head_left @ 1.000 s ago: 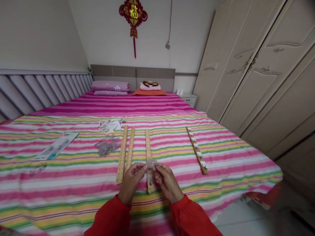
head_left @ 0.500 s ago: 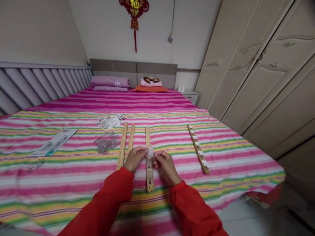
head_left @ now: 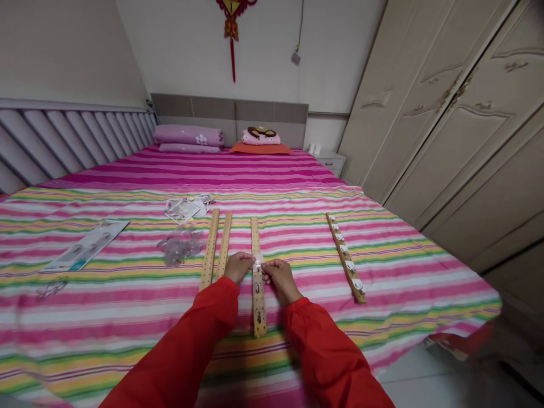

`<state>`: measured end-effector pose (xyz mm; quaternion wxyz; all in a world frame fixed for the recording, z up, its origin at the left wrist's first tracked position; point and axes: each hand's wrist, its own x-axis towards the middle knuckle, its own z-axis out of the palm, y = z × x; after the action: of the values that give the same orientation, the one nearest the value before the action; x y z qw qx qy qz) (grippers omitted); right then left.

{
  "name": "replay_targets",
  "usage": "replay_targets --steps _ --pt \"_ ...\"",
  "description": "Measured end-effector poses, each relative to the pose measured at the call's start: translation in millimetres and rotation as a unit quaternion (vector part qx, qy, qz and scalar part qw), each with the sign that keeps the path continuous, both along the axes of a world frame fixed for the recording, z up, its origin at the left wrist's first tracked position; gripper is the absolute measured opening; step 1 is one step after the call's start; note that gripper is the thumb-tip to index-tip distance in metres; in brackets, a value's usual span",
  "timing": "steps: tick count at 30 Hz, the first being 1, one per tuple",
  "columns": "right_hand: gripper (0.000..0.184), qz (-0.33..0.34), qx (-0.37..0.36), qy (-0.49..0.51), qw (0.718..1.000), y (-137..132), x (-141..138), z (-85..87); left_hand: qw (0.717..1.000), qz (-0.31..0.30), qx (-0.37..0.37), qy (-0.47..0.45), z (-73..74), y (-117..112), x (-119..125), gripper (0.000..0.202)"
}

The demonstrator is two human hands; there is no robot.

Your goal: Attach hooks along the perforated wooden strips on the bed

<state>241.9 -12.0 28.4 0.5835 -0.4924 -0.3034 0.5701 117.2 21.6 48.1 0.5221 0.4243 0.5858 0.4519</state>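
A narrow wooden strip with rows of small holes (head_left: 255, 232) lies lengthwise in front of me. Over its middle is a small clear hook (head_left: 258, 263) with a metal part. My left hand (head_left: 238, 266) pinches the hook's left edge, fingers closed. From the other side, the closed fingers of my right hand (head_left: 280, 277) hold its right edge. Nearer me on the same strip are a second metal hook (head_left: 257, 288) and a third hook (head_left: 259, 316). Whether the held hook touches the wood, I cannot tell.
Left of my hands lie two more holed strips (head_left: 210, 243), a pile of clear hooks (head_left: 181, 246), some packaging (head_left: 187, 208) and a flat blister pack (head_left: 87, 246). At right is a strip with several white pieces (head_left: 346, 258). Everything rests on a striped bedspread (head_left: 140, 317).
The clear hook now sits flatter and more squarely over the strip, between both hands' fingertips. My view has tilted slightly downward; the other things stay in place.
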Motion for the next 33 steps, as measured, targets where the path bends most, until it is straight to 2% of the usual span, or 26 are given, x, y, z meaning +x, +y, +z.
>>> replay_targets --steps 15,22,33 --pt "0.016 -0.012 -0.024 -0.053 0.998 8 -4 -6.9 0.999 0.004 -0.003 0.054 -18.7 10 1 0.009" --pt "0.015 -0.017 -0.035 -0.056 0.998 8 -6 -10.6 0.996 0.028 0.012 0.087 -25.6 11 2 0.015" --pt "0.017 -0.011 -0.055 -0.056 0.997 11 -5 -16.3 0.983 0.01 -0.045 0.179 -28.4 27 -2 0.024"
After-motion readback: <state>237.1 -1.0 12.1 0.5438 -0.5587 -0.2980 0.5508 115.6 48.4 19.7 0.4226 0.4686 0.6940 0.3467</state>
